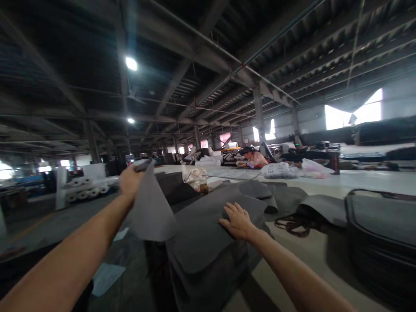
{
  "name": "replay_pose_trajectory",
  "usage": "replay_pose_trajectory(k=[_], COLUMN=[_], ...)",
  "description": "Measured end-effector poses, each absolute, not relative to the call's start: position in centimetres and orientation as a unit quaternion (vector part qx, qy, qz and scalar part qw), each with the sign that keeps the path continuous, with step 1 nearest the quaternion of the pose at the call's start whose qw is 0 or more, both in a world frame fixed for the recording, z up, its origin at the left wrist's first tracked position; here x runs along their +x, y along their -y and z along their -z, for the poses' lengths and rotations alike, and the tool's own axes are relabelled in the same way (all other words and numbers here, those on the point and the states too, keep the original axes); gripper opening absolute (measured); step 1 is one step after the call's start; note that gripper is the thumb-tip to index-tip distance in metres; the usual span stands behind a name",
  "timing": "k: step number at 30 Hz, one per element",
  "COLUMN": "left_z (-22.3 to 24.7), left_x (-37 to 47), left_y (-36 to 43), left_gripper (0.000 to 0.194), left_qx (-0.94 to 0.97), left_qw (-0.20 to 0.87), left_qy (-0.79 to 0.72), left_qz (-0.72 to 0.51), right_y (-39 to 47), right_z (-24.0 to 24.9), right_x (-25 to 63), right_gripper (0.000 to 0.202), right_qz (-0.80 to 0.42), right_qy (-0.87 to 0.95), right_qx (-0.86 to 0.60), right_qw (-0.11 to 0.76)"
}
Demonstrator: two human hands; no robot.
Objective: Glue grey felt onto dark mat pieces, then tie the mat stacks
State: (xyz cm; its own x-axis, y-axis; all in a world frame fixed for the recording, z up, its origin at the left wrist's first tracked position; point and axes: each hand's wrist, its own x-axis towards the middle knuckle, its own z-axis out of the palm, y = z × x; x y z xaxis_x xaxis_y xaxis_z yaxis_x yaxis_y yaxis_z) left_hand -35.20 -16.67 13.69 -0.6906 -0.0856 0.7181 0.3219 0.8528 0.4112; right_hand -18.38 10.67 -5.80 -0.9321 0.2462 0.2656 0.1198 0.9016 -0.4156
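Observation:
My left hand (131, 180) is raised at the left, its fingers closed on the edge of a grey sheet (152, 212) that hangs down below it. The sheet looks like felt or fabric. Fingers spread, my right hand (238, 220) lies flat on dark grey material (201, 225), which drapes over the table's near edge. Beyond it, more dark sheets (178, 186) lie in folds. A brown cord bundle (294, 225) rests to the right of my right hand.
A thick stack of dark-edged pieces (383, 225) stands at the right on the pale table (354, 180). White plastic bags (279, 170) lie farther back, near a co-worker (255, 157) bent over the table. White rolls (87, 190) are piled at the left. Paper scraps (107, 278) lie on the floor.

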Motion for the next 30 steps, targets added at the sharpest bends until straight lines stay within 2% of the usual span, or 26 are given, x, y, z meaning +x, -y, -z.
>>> replay_pose_trajectory(k=[3,5,10,13,16,19,22,23,25,27,30], left_z=[-14.6,-15.1,-16.2,-16.7,-16.8,-16.1,-15.1,-14.8,-14.2,-13.7,-12.6], left_x=[-32.1,-29.8,-23.5,-20.1,-17.3,-14.5,-11.6,-10.7,-9.1,-8.1,-8.1], left_y=[12.3,9.8,5.7,3.6,1.2,-1.3,-3.8,-4.6,-6.0,-6.9,-7.2], left_gripper=[0.026,0.018,0.012,0.01,0.012,0.013,0.015,0.016,0.017,0.017,0.031], left_qx=[-0.177,-0.245,-0.355,-0.346,-0.346,-0.379,-0.405,-0.412,-0.435,-0.469,-0.528], left_qw=[0.423,0.456,0.501,0.478,0.433,0.373,0.323,0.306,0.262,0.2,0.053], left_qy=[0.851,0.818,0.742,0.751,0.765,0.771,0.772,0.772,0.772,0.771,0.763], left_qz=[0.256,0.25,0.268,0.296,0.328,0.352,0.369,0.375,0.383,0.383,0.369], right_y=[-10.7,-10.9,-10.8,-9.7,-7.6,-5.5,-5.0,-5.5,-7.4,-10.2,-14.6], right_z=[4.6,4.1,4.8,5.8,6.1,6.1,6.4,6.3,5.8,4.5,1.6], right_x=[-15.5,-12.9,-5.8,-2.0,1.0,2.9,4.1,4.6,6.1,8.7,14.8], right_gripper=[0.063,0.071,0.117,0.138,0.144,0.14,0.129,0.119,0.084,0.054,0.053], right_qz=[-0.202,-0.25,-0.465,-0.491,-0.478,-0.465,-0.392,-0.361,-0.319,-0.336,-0.456], right_qy=[0.944,0.922,0.859,0.848,0.848,0.824,0.805,0.793,0.761,0.733,0.668], right_qx=[-0.054,-0.025,-0.036,-0.037,-0.057,-0.099,-0.119,-0.126,-0.141,-0.173,-0.287], right_qw=[0.254,0.293,0.213,0.194,0.223,0.307,0.429,0.475,0.547,0.565,0.513])
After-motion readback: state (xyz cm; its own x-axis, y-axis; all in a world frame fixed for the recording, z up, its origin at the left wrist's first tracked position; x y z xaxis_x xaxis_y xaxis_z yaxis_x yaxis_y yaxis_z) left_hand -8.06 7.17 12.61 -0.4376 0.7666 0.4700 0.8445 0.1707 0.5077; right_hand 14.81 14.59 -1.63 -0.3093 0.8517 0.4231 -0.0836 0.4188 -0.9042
